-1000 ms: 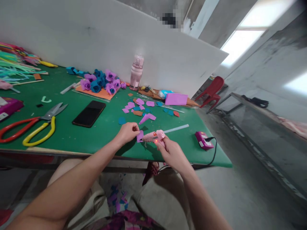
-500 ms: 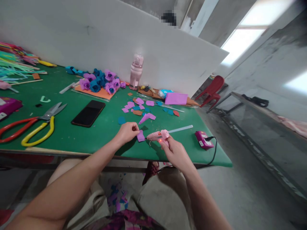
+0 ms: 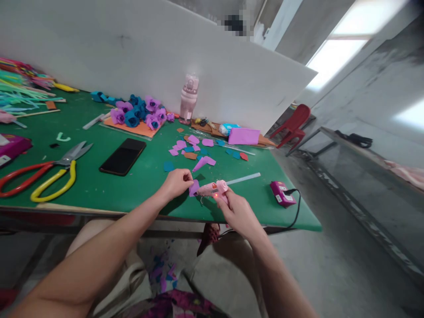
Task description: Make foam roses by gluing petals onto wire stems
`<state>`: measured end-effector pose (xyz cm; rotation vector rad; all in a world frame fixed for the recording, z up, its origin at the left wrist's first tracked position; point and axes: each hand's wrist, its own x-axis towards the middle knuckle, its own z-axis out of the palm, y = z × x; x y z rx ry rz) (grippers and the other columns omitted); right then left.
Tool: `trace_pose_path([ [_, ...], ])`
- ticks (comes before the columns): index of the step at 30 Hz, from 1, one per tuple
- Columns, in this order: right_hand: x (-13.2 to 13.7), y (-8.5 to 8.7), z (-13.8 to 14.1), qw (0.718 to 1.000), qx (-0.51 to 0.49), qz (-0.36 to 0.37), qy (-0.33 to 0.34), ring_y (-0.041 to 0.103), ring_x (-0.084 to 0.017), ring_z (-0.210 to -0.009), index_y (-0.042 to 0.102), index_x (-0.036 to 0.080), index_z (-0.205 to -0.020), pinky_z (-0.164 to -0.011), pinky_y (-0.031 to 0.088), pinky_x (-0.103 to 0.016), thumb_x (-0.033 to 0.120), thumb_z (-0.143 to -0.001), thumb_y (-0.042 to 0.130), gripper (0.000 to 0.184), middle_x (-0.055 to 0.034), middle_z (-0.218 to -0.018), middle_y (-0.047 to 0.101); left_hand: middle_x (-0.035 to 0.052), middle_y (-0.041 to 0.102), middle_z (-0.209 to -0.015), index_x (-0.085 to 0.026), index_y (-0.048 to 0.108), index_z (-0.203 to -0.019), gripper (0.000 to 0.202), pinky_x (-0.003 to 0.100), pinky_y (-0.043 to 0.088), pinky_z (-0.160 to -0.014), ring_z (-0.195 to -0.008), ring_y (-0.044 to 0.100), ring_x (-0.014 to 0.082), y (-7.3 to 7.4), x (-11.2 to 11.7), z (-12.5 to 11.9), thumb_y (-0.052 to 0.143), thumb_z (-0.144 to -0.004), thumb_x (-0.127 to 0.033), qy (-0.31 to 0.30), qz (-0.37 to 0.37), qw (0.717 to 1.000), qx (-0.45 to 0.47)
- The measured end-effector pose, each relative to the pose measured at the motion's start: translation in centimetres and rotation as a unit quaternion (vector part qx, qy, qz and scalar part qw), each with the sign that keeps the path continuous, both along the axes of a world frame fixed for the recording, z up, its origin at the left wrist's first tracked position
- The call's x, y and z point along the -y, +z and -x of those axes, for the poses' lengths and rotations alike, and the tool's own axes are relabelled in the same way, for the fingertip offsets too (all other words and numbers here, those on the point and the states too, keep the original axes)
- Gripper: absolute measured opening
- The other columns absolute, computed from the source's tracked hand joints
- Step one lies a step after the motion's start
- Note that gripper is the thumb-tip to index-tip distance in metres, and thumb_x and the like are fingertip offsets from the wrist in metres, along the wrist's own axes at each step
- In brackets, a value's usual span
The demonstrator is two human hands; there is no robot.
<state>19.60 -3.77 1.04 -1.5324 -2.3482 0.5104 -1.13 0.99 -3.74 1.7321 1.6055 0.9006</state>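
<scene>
My left hand (image 3: 176,182) pinches a small purple foam petal (image 3: 193,187) just above the near edge of the green table (image 3: 132,185). My right hand (image 3: 236,211) grips a pink hot glue gun (image 3: 212,189) with a red light lit and a clear glue stick (image 3: 243,178) poking out of its back. The gun's nozzle points left and touches the petal. Beyond the hands lie several loose purple, blue and brown foam pieces (image 3: 194,150).
A black phone (image 3: 123,156), red and yellow scissors (image 3: 43,174), a pile of purple and blue foam flowers (image 3: 139,114) on an orange sheet, a pink bottle (image 3: 188,98) and a white board behind. A pink plug box (image 3: 280,194) with a black cord sits at right. Red chair beyond the table.
The glue gun drew back to the right half a second ago and has now moved left again, its nozzle back on the petal. My left hand has hardly moved.
</scene>
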Motion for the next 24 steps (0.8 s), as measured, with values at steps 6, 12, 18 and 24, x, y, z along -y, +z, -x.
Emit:
trace_pose_path([
  [6, -0.3, -0.2, -0.7, 0.999, 0.014, -0.015, -0.026, 0.062, -0.02, -0.069, 0.053, 0.015, -0.109, -0.056, 0.036, -0.024, 0.039, -0.09, 0.035, 0.035, -0.0104, -0.084, 0.067, -0.0001, 0.06, -0.058, -0.016, 0.059, -0.06, 0.006, 0.023, 0.034, -0.052, -0.057, 0.052, 0.0128, -0.3, -0.1, 0.1, 0.056, -0.064, -0.018, -0.004, -0.006, 1.0, 0.003],
  [12, -0.3, 0.2, -1.8, 0.998, -0.005, -0.022, -0.056, 0.062, -0.021, -0.072, 0.051, 0.016, -0.115, -0.058, 0.039, -0.025, 0.039, -0.09, 0.034, 0.038, -0.0103, -0.09, 0.068, -0.0002, 0.06, -0.058, -0.016, 0.058, -0.059, 0.006, 0.024, 0.034, -0.053, -0.056, 0.051, 0.0128, -0.5, -0.2, 0.0, 0.056, -0.064, -0.018, 0.001, -0.006, 1.0, 0.004],
  [18, -0.1, 0.6, -2.1, 0.997, -0.038, -0.02, -0.059, 0.061, -0.02, -0.068, 0.055, 0.015, -0.106, -0.057, 0.04, -0.025, 0.042, -0.089, 0.035, 0.038, -0.0088, -0.081, 0.067, -0.0005, 0.059, -0.057, -0.016, 0.058, -0.059, 0.005, 0.023, 0.033, -0.052, -0.055, 0.051, 0.0127, -0.5, -0.2, 0.0, 0.057, -0.064, -0.017, 0.003, -0.008, 1.0, -0.001],
  [24, 0.3, 0.4, -0.6, 0.999, -0.044, 0.009, -0.019, 0.06, -0.019, -0.066, 0.054, 0.016, -0.105, -0.059, 0.039, -0.025, 0.041, -0.09, 0.035, 0.035, -0.0085, -0.084, 0.067, 0.0001, 0.06, -0.058, -0.016, 0.059, -0.059, 0.005, 0.023, 0.033, -0.052, -0.057, 0.052, 0.013, -0.3, -0.1, 0.1, 0.055, -0.064, -0.016, -0.004, -0.009, 1.0, 0.0],
])
